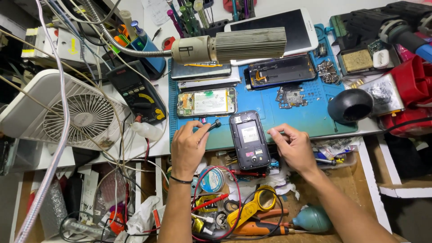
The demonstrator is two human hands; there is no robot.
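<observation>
Fingers of the left hand point(189, 146) are pinched narrow around a small dark tool point(212, 125), its tip angled up and to the right, just short of the opened black phone point(249, 140). Fingers of the right hand point(294, 146) are curled close together, thumb and forefinger tip meeting beside the phone's right edge; whether they grip anything cannot be told. The phone lies face down, back cover off, straddling the near edge of the blue work mat point(315, 114), between the two hands.

On the mat behind it: a second opened phone with a pale battery point(207, 102), a dark phone frame point(281, 70), a loose circuit board point(290, 96). A white tablet point(288, 27) rests at the mat's far edge, partly under the ribbed lamp head point(234, 45) on its flexible neck. A black multimeter point(137, 90) and a white fan point(74, 112) stand to the left. A black dome point(350, 105) sits at the right. In the open drawer below lie yellow-handled cutters point(249, 209), red leads and a teal air blower point(312, 218).
</observation>
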